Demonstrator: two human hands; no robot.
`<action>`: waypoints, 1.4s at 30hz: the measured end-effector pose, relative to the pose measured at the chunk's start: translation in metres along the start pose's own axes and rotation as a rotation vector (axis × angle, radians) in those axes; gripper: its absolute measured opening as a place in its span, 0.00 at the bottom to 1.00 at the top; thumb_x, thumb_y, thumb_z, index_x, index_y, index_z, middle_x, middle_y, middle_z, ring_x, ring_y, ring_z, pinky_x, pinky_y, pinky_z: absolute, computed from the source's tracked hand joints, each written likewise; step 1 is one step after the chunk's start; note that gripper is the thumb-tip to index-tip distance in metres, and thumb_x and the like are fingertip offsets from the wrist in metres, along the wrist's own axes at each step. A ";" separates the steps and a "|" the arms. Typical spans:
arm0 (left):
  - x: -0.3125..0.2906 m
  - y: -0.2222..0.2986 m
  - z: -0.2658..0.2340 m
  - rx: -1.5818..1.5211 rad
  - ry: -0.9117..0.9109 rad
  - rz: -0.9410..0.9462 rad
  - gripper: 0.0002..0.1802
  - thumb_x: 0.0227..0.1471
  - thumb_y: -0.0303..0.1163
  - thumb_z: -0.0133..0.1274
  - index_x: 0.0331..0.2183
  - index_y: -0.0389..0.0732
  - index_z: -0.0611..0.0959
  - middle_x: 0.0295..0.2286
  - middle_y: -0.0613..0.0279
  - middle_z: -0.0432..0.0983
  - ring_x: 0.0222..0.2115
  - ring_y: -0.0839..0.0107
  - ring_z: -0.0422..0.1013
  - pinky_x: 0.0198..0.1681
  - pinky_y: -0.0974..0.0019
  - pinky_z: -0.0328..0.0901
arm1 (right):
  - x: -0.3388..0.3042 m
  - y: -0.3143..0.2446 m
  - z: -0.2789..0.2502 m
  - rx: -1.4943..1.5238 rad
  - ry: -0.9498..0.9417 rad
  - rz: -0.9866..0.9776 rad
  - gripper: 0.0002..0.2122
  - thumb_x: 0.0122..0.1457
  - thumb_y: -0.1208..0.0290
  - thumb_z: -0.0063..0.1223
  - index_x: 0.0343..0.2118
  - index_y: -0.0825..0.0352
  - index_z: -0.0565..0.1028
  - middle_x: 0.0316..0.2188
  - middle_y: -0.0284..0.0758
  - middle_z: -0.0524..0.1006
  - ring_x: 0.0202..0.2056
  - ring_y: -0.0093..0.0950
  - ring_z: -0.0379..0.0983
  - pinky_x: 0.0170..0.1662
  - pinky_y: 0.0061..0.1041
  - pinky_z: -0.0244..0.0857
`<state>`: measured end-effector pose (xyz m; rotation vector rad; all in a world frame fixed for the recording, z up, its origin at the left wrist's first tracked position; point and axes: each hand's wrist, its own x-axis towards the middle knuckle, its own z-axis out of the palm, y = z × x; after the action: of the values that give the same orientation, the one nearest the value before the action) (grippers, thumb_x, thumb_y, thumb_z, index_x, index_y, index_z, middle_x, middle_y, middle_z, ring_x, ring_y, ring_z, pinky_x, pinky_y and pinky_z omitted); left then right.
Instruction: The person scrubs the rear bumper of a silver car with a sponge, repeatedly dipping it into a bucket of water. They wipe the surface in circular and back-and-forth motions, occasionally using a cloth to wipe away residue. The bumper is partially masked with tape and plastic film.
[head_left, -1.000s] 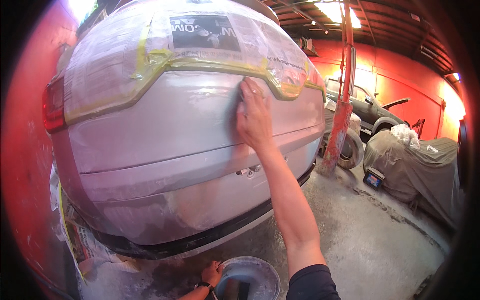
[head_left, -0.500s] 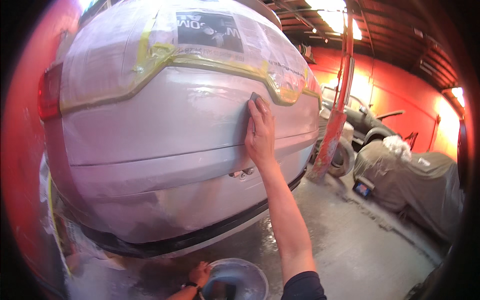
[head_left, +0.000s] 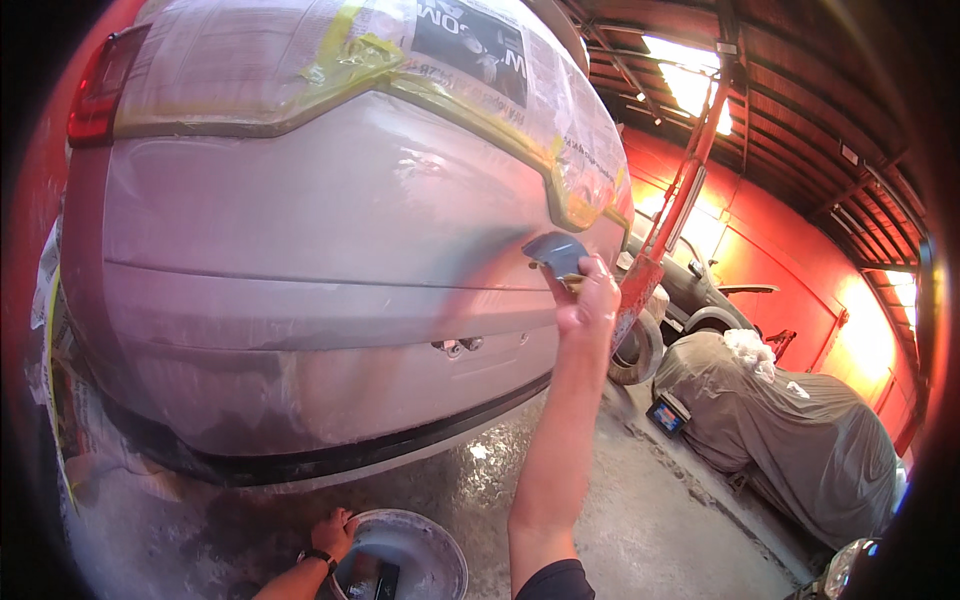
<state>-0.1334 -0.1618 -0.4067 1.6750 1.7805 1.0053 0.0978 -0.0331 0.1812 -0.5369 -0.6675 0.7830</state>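
Note:
A dark grey, bent piece of sandpaper [head_left: 558, 255] is pinched in my right hand [head_left: 590, 302], its wrist raised, off the car's rear panel. That panel [head_left: 300, 220] is a matte pale grey, with a crease across it and a small opening with metal fittings [head_left: 458, 346] lower down. Low in the view my left hand [head_left: 335, 534], with a black band at the wrist, has its fingers curled on the rim of a round basin [head_left: 456, 562]. A dark block-like object [head_left: 385, 580] lies in the basin.
Newspaper [head_left: 470, 45] and yellow tape [head_left: 470, 122] cover the car's upper part. A red tail light [head_left: 103, 88] is at far left. To the right stand a red post [head_left: 672, 215], a tyre [head_left: 640, 352], a battery-like box [head_left: 668, 412] and a draped vehicle [head_left: 770, 430].
My right hand has come off the panel with the sandpaper, moving right and down, and the sheet now faces outward. My left hand stays at the basin. The view has shifted and tilted.

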 end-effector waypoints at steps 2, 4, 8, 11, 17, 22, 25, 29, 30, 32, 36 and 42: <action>0.000 0.000 0.002 -0.006 -0.003 0.003 0.21 0.63 0.47 0.57 0.49 0.43 0.76 0.44 0.60 0.86 0.41 0.48 0.80 0.44 0.46 0.75 | -0.003 -0.004 -0.012 -0.159 -0.017 -0.150 0.20 0.57 0.86 0.47 0.54 0.69 0.70 0.42 0.40 0.75 0.43 0.38 0.77 0.41 0.34 0.76; 0.003 -0.006 0.004 0.028 -0.002 0.022 0.21 0.63 0.48 0.57 0.49 0.44 0.76 0.44 0.60 0.86 0.41 0.47 0.80 0.44 0.46 0.74 | -0.001 0.003 -0.022 -0.487 -0.022 -0.480 0.23 0.57 0.86 0.47 0.57 0.69 0.67 0.43 0.42 0.74 0.42 0.39 0.77 0.42 0.38 0.77; -0.001 -0.006 0.001 0.066 0.013 0.034 0.21 0.61 0.47 0.59 0.48 0.43 0.76 0.43 0.61 0.86 0.40 0.47 0.80 0.43 0.45 0.74 | 0.017 0.008 -0.005 -1.198 0.063 -1.181 0.19 0.59 0.80 0.55 0.54 0.69 0.72 0.49 0.46 0.75 0.45 0.47 0.78 0.51 0.45 0.72; 0.002 0.003 0.002 0.063 0.001 0.038 0.22 0.61 0.47 0.60 0.47 0.43 0.75 0.43 0.60 0.86 0.40 0.47 0.80 0.42 0.45 0.74 | 0.029 0.021 0.020 -1.237 -0.040 -1.294 0.22 0.55 0.85 0.55 0.55 0.72 0.73 0.45 0.50 0.74 0.47 0.50 0.75 0.55 0.44 0.69; 0.002 -0.009 0.007 0.055 0.029 0.052 0.21 0.61 0.47 0.60 0.47 0.43 0.74 0.42 0.58 0.86 0.40 0.47 0.80 0.43 0.46 0.74 | -0.016 0.053 0.051 -1.008 -0.402 -1.299 0.22 0.53 0.86 0.54 0.53 0.72 0.77 0.47 0.47 0.75 0.53 0.49 0.71 0.56 0.46 0.66; -0.001 0.001 -0.002 0.012 0.026 0.062 0.21 0.61 0.46 0.60 0.45 0.43 0.75 0.43 0.57 0.86 0.41 0.47 0.80 0.43 0.46 0.74 | 0.015 0.061 0.033 -0.935 -0.450 -1.442 0.26 0.50 0.86 0.56 0.57 0.73 0.75 0.52 0.47 0.75 0.56 0.49 0.70 0.61 0.45 0.65; 0.001 -0.003 0.004 0.040 0.049 0.035 0.20 0.60 0.48 0.59 0.45 0.45 0.76 0.41 0.63 0.87 0.38 0.49 0.81 0.41 0.46 0.74 | 0.014 0.068 0.038 -0.891 -0.418 -1.451 0.24 0.53 0.86 0.55 0.56 0.72 0.77 0.51 0.47 0.76 0.54 0.48 0.71 0.59 0.44 0.65; 0.001 -0.005 0.004 0.032 0.057 0.049 0.20 0.60 0.48 0.60 0.44 0.45 0.76 0.41 0.62 0.87 0.38 0.49 0.81 0.40 0.46 0.75 | 0.029 0.061 0.044 -0.905 -0.239 -1.377 0.21 0.57 0.84 0.53 0.55 0.73 0.77 0.49 0.47 0.77 0.53 0.48 0.72 0.59 0.44 0.65; 0.001 -0.006 0.005 0.036 0.059 0.052 0.20 0.60 0.48 0.60 0.44 0.45 0.76 0.41 0.62 0.87 0.38 0.49 0.81 0.40 0.46 0.75 | 0.033 0.059 0.047 -0.912 -0.211 -1.324 0.21 0.57 0.84 0.54 0.55 0.73 0.77 0.49 0.47 0.76 0.53 0.48 0.71 0.59 0.44 0.65; 0.001 -0.008 0.007 0.036 0.070 0.059 0.19 0.60 0.47 0.60 0.44 0.45 0.76 0.41 0.62 0.87 0.38 0.49 0.81 0.40 0.46 0.74 | 0.034 0.063 0.051 -0.899 -0.209 -1.329 0.18 0.59 0.82 0.54 0.54 0.74 0.77 0.48 0.46 0.77 0.52 0.47 0.72 0.58 0.44 0.64; 0.001 -0.004 0.005 0.006 0.066 0.056 0.20 0.60 0.47 0.61 0.43 0.44 0.76 0.41 0.62 0.87 0.37 0.49 0.81 0.39 0.46 0.74 | 0.040 0.071 0.050 -0.816 -0.212 -1.300 0.16 0.61 0.80 0.54 0.52 0.73 0.78 0.48 0.46 0.77 0.52 0.46 0.72 0.57 0.43 0.64; 0.001 -0.006 0.006 -0.031 0.056 0.033 0.20 0.60 0.48 0.61 0.43 0.45 0.76 0.40 0.63 0.87 0.36 0.49 0.81 0.39 0.46 0.74 | 0.034 0.075 0.060 -0.820 -0.148 -1.246 0.14 0.63 0.79 0.54 0.52 0.73 0.78 0.47 0.46 0.77 0.51 0.47 0.72 0.57 0.43 0.65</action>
<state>-0.1324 -0.1592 -0.4148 1.6778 1.7689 1.0986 0.0390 0.0498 0.1839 -0.6527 -1.2635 -0.6743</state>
